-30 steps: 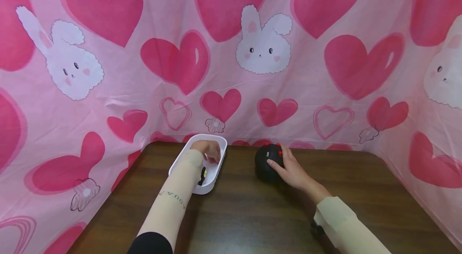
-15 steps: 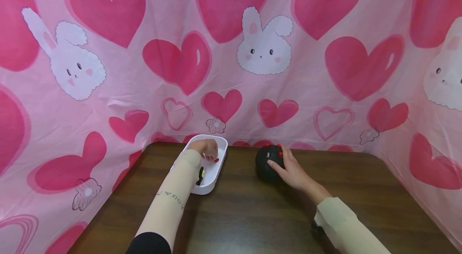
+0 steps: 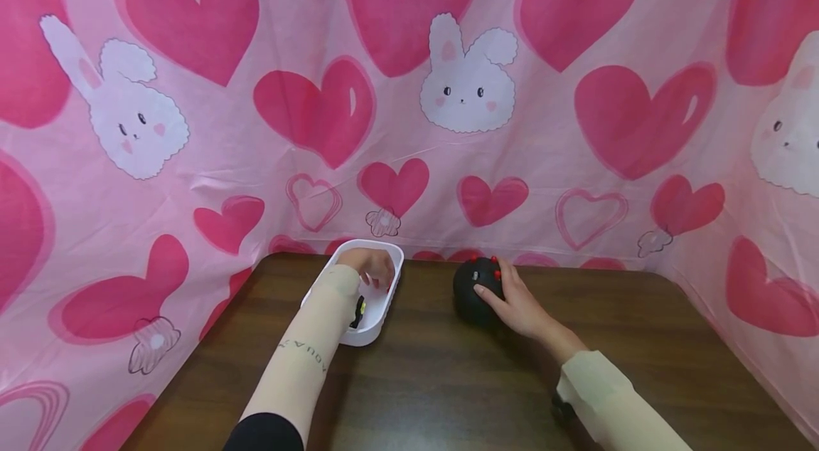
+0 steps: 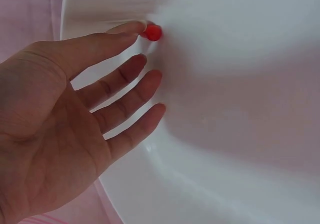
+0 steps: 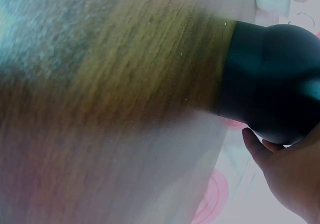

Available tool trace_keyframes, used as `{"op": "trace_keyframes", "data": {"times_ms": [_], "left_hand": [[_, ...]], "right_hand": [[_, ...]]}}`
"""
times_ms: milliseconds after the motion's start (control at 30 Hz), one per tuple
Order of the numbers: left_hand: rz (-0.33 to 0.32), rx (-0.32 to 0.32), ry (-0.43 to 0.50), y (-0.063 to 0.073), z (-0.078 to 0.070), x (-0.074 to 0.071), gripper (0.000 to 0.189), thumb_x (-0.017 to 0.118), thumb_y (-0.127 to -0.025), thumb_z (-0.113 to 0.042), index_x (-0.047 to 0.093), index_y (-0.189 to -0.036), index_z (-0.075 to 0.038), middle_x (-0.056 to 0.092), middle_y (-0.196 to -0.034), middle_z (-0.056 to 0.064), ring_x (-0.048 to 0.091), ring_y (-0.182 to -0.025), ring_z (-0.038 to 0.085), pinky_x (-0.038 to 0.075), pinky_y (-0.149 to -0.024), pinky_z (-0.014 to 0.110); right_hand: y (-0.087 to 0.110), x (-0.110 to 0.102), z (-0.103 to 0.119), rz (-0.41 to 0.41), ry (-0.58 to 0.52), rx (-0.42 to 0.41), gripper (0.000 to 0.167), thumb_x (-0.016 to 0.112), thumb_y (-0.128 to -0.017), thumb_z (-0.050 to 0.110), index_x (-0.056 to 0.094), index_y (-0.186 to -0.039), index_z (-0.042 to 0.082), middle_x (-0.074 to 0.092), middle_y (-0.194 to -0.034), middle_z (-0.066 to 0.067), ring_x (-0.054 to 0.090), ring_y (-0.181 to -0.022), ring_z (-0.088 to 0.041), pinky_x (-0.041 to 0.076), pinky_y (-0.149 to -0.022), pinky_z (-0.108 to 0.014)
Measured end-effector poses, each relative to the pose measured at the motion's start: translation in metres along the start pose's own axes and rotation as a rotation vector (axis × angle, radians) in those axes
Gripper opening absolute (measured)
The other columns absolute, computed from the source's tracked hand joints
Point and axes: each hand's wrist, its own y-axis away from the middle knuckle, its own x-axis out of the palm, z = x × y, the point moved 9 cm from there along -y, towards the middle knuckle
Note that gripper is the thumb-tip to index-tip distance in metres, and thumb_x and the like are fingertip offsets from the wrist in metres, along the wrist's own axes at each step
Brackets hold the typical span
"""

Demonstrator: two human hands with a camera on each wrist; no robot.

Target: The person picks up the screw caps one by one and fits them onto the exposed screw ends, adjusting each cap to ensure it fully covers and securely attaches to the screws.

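Observation:
A white oblong tray (image 3: 377, 326) stands on the table, and my left hand (image 3: 371, 264) reaches down into its far end. Thumb and index finger pinch a small red round-headed piece (image 4: 153, 33) close to the tray's inner wall; the other fingers are spread apart. To the right, my right hand (image 3: 518, 298) grips the side of a black rounded body (image 3: 470, 303) on a cylindrical base. Several red knobs (image 3: 496, 274) and a small grey piece (image 3: 475, 275) show on its upper part.
In the tray's near end lies a small black and yellow item (image 3: 358, 313), partly covered by the left forearm. The brown wooden table (image 3: 435, 380) ends at a pink curtain (image 3: 397, 131) printed with hearts and rabbits.
My left hand rose slightly, showing the red piece at its fingertips, then came down a little to the right inside the tray. The right hand stays on the black body.

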Motion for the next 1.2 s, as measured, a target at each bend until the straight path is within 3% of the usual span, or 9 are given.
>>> {"op": "trace_keyframes", "data": {"times_ms": [267,467,667,867,1200], "left_hand": [[-0.041,-0.037,0.004,0.0006,0.0026,0.0006,0.007,0.076,-0.090,-0.012,0.076,-0.097,-0.011,0.073,-0.097,0.008,0.068,-0.098,0.025,0.056,-0.093,0.044],[-0.097,-0.042,-0.083,-0.0024,0.0029,-0.0001,0.004,0.075,-0.091,-0.013,0.074,-0.087,-0.012,0.074,-0.092,0.008,0.069,-0.094,0.023,0.056,-0.090,0.042],[-0.130,-0.037,-0.078,-0.0029,0.0034,-0.0031,0.003,0.073,-0.092,-0.008,0.074,-0.090,-0.009,0.074,-0.089,0.008,0.066,-0.087,0.021,0.055,-0.087,0.040],[-0.136,-0.013,-0.085,-0.0032,0.0036,-0.0061,0.010,0.071,-0.091,-0.003,0.075,-0.098,-0.008,0.071,-0.089,0.009,0.063,-0.087,0.022,0.054,-0.087,0.040],[-0.119,-0.045,-0.059,-0.0018,0.0039,-0.0067,0.009,0.070,-0.093,-0.006,0.079,-0.093,-0.010,0.073,-0.095,0.009,0.065,-0.092,0.024,0.055,-0.090,0.044]], "right_hand": [[0.0008,0.0002,-0.0004,-0.009,0.009,-0.005,0.090,0.061,-0.099,0.053,0.017,-0.159,0.002,0.033,-0.154,-0.024,0.043,-0.135,-0.045,0.035,-0.112,-0.065],[0.0008,0.0017,-0.0002,0.003,0.005,0.003,0.091,0.060,-0.099,0.055,0.015,-0.159,0.003,0.032,-0.155,-0.024,0.042,-0.135,-0.045,0.035,-0.112,-0.065],[0.0003,0.0012,0.0006,-0.005,0.007,-0.009,0.090,0.060,-0.099,0.054,0.017,-0.158,0.002,0.034,-0.153,-0.023,0.044,-0.134,-0.045,0.036,-0.111,-0.065],[-0.0006,-0.0004,0.0002,-0.010,0.005,-0.009,0.090,0.062,-0.098,0.054,0.019,-0.158,0.002,0.035,-0.152,-0.023,0.045,-0.133,-0.044,0.037,-0.110,-0.064],[-0.0008,0.0006,-0.0018,-0.005,-0.002,0.009,0.091,0.062,-0.098,0.055,0.017,-0.159,0.004,0.034,-0.153,-0.022,0.044,-0.133,-0.044,0.037,-0.111,-0.064]]}}
